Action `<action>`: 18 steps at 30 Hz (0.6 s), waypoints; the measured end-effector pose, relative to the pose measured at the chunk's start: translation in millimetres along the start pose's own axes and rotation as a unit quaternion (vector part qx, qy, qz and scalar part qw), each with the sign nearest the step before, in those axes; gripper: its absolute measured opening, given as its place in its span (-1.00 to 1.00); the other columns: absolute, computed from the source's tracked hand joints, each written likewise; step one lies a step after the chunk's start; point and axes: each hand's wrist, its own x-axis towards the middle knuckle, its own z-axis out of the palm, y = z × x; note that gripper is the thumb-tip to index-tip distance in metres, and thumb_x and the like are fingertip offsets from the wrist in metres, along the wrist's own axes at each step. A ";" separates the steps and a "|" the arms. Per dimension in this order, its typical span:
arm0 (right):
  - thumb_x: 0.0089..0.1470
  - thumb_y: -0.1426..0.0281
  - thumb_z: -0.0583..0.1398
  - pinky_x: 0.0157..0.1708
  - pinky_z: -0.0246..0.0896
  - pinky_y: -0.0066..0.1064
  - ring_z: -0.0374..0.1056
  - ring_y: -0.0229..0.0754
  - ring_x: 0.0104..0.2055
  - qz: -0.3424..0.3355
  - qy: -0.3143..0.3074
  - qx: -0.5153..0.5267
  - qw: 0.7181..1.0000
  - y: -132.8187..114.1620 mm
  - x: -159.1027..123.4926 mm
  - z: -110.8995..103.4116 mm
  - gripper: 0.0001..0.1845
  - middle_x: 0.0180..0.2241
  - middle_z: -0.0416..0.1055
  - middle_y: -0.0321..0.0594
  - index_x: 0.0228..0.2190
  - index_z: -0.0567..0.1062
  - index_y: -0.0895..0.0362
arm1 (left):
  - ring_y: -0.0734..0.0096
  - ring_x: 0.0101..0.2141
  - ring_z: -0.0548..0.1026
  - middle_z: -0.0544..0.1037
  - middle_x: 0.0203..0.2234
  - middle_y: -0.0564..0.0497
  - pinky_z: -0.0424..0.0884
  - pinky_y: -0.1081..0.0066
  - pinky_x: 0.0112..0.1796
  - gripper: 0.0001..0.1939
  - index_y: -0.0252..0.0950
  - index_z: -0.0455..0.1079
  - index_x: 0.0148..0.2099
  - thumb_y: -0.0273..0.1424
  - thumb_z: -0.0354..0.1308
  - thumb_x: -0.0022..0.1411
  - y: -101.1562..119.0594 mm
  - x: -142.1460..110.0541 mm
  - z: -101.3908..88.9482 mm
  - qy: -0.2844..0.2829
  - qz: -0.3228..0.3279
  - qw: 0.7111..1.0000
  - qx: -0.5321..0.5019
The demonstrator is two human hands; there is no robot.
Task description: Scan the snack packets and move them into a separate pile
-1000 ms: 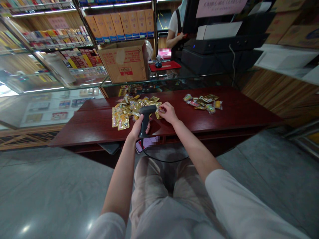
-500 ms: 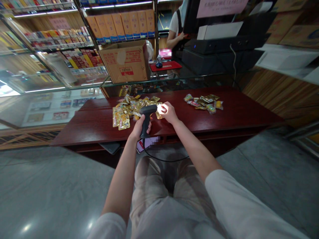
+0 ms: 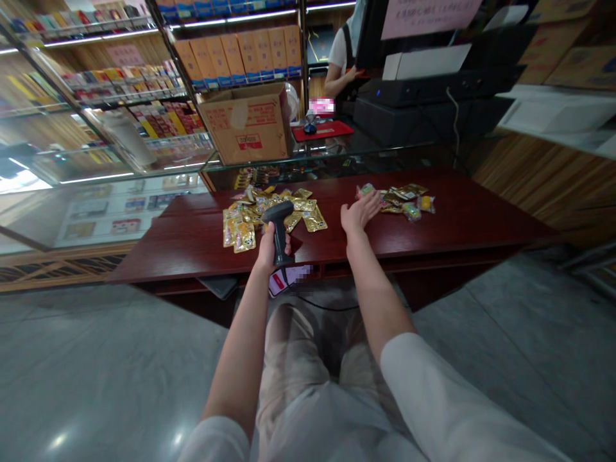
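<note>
My left hand (image 3: 267, 247) grips the handle of a black barcode scanner (image 3: 278, 226), held upright over the dark red table (image 3: 447, 221), its cable trailing down to my lap. Just beyond the scanner lies a heap of gold snack packets (image 3: 269, 215). My right hand (image 3: 360, 210) reaches to the right with fingers stretched out, its tips at the near edge of a smaller pile of mixed packets (image 3: 402, 199). Nothing shows in that hand.
A glass counter behind the table carries a cardboard box (image 3: 248, 124), a red mat (image 3: 322, 130) and black register equipment (image 3: 423, 96). Another person (image 3: 342, 54) stands behind it. Stocked shelves (image 3: 110, 83) fill the left. A phone (image 3: 289, 279) sits under the table's front edge.
My right hand left the gold heap by the scanner's head, moved right to the smaller pile and opened. The scanner's light on that hand is gone. The left hand stayed put.
</note>
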 end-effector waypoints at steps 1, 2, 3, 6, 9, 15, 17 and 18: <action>0.08 0.34 0.29 0.37 -0.26 0.35 -0.18 0.37 0.48 -0.047 -0.006 0.005 0.999 -2.1 -3.9 0.3 -0.16 0.38 -0.07 0.39 0.31 0.18 0.31 | 0.59 -0.75 0.28 0.39 -0.67 0.09 0.19 0.50 -0.69 -0.38 -0.28 0.28 -0.43 0.19 0.07 0.32 -0.1 0.1 -0.3 0.000 0.000 1.000 0.002; 0.10 0.28 0.30 0.35 -0.20 0.33 -0.09 0.35 0.45 -0.101 -0.027 0.016 0.994 -4.5 -8.5 1.1 -0.23 0.35 0.03 0.32 0.27 0.26 0.24 | 0.59 -0.75 0.28 0.39 -0.67 0.09 0.19 0.50 -0.69 -0.37 -0.28 0.27 -0.45 0.20 0.08 0.32 -0.3 0.3 -0.6 -0.001 -0.002 1.000 0.005; 0.11 0.21 0.31 0.33 -0.11 0.31 0.03 0.33 0.39 -0.152 -0.063 0.028 0.986 -6.7 -13.3 2.4 -0.31 0.29 0.16 0.26 0.21 0.34 0.19 | 0.59 -0.76 0.28 0.38 -0.68 0.09 0.18 0.50 -0.69 -0.36 -0.28 0.26 -0.46 0.21 0.08 0.31 -0.4 0.6 -1.0 -0.004 -0.003 1.000 0.006; -0.02 -0.03 0.39 0.25 0.04 0.26 0.26 0.29 0.18 -0.242 -0.187 0.028 0.952 -11.0 -25.6 8.9 -0.38 0.02 0.42 0.14 -0.06 0.53 0.13 | 0.58 -0.76 0.28 0.39 -0.68 0.09 0.19 0.49 -0.69 -0.37 -0.28 0.27 -0.45 0.20 0.08 0.31 -0.6 1.6 -1.6 -0.009 0.001 1.000 0.003; -0.21 -0.12 0.46 0.22 0.04 0.28 0.28 0.32 0.12 -0.235 -0.225 -0.015 0.946 -10.2 -29.9 16.1 -0.32 -0.09 0.44 0.14 -0.23 0.55 0.15 | 0.57 -0.76 0.29 0.41 -0.66 0.10 0.20 0.48 -0.69 -0.39 -0.28 0.29 -0.41 0.19 0.09 0.31 0.0 2.0 -1.3 -0.011 0.004 1.000 0.001; -0.25 0.18 0.48 0.17 0.16 0.22 0.31 0.29 0.09 -0.169 -0.204 0.018 0.964 -3.0 -22.4 21.0 -0.47 -0.14 0.43 0.07 -0.25 0.48 0.13 | 0.58 -0.75 0.30 0.41 -0.66 0.11 0.19 0.50 -0.69 -0.39 -0.29 0.29 -0.39 0.19 0.09 0.31 2.2 1.2 -0.1 -0.018 -0.009 1.000 0.004; -0.19 0.32 0.42 0.12 0.22 0.18 0.36 0.26 0.04 -0.131 -0.185 0.034 0.973 -1.7 -18.7 20.1 -0.53 -0.19 0.44 0.03 -0.21 0.43 0.12 | 0.58 -0.75 0.30 0.40 -0.66 0.11 0.20 0.51 -0.69 -0.38 -0.29 0.28 -0.40 0.21 0.10 0.29 2.5 1.0 -0.3 -0.019 -0.012 1.000 0.005; -0.14 0.38 0.37 0.08 0.26 0.13 0.38 0.22 -0.01 -0.114 -0.173 0.049 0.977 -1.6 -17.0 19.2 -0.58 -0.22 0.44 0.00 -0.20 0.40 0.10 | 0.59 -0.75 0.30 0.39 -0.66 0.11 0.20 0.51 -0.69 -0.38 -0.29 0.28 -0.41 0.21 0.10 0.29 2.4 1.0 -0.6 -0.019 -0.012 1.000 0.006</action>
